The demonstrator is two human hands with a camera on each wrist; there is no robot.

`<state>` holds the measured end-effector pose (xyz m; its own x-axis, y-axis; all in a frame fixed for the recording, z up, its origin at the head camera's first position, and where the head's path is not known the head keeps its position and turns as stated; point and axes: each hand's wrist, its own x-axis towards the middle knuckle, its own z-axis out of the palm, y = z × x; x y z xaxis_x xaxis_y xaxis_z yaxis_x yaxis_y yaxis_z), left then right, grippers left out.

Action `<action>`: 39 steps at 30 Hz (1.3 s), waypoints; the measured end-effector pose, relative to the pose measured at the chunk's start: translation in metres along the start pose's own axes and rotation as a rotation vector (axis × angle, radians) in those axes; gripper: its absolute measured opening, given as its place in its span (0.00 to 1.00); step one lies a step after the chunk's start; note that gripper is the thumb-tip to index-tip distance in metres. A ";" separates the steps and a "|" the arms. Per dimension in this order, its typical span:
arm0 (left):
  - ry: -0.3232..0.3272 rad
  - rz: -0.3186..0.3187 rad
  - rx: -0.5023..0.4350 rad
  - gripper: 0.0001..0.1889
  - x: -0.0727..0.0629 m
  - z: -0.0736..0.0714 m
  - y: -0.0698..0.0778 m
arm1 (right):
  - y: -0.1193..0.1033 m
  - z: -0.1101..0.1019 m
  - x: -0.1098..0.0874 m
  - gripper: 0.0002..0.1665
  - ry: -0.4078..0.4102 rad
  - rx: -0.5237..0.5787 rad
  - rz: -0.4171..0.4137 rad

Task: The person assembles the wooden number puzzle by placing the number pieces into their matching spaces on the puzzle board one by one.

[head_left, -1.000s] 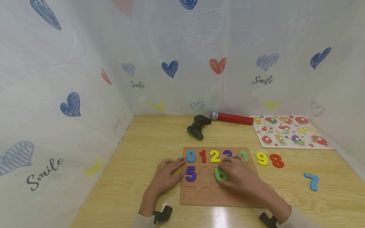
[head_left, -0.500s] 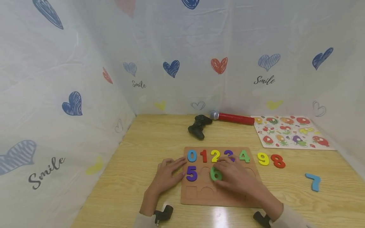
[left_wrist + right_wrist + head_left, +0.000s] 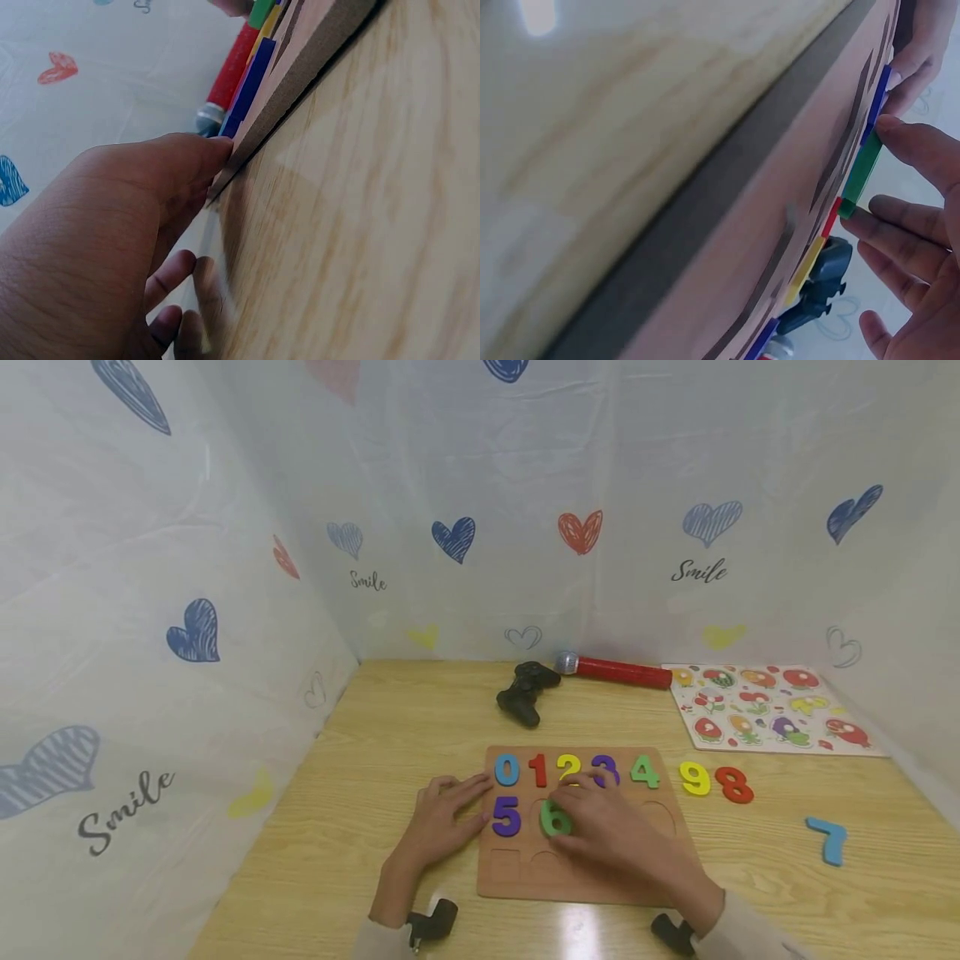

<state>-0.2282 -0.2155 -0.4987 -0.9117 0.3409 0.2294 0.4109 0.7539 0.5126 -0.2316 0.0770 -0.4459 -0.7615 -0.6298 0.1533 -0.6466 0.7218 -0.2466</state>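
My right hand (image 3: 611, 827) pinches a green number 6 (image 3: 555, 820) between thumb and fingers, as the right wrist view also shows with the green piece (image 3: 862, 169). The 6 is at the round recess beside the purple 5 (image 3: 506, 817) on the brown number board (image 3: 517, 889). Whether it lies fully in that recess, I cannot tell. At the board's left edge, my left hand (image 3: 442, 818) rests with extended fingers, its thumb touching the side in the left wrist view. Blue 0 (image 3: 507, 770), red 1 (image 3: 537, 771), yellow 2, purple 3 and green 4 (image 3: 644, 772) line the top row.
Right of the board lie a yellow 9 (image 3: 695, 778), a red 8 (image 3: 734, 785) and a blue 7 (image 3: 827, 841). Behind it are a black game controller (image 3: 528, 693), a red microphone (image 3: 618, 672) and a fruit picture board (image 3: 772, 710). Curtains enclose the table.
My right hand has carried the green 6 leftward across the board to the recess beside the purple 5. The left hand has stayed at the board's edge.
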 end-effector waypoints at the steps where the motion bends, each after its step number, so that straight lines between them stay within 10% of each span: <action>1: -0.006 -0.005 -0.003 0.26 0.000 0.000 0.000 | -0.001 0.001 0.001 0.27 0.001 0.004 -0.001; 39: 0.010 0.007 0.002 0.26 0.001 -0.002 0.002 | -0.010 0.011 0.014 0.24 0.054 0.009 0.068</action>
<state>-0.2279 -0.2148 -0.4962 -0.9087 0.3407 0.2411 0.4173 0.7525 0.5095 -0.2358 0.0578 -0.4519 -0.8053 -0.5627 0.1867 -0.5928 0.7599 -0.2667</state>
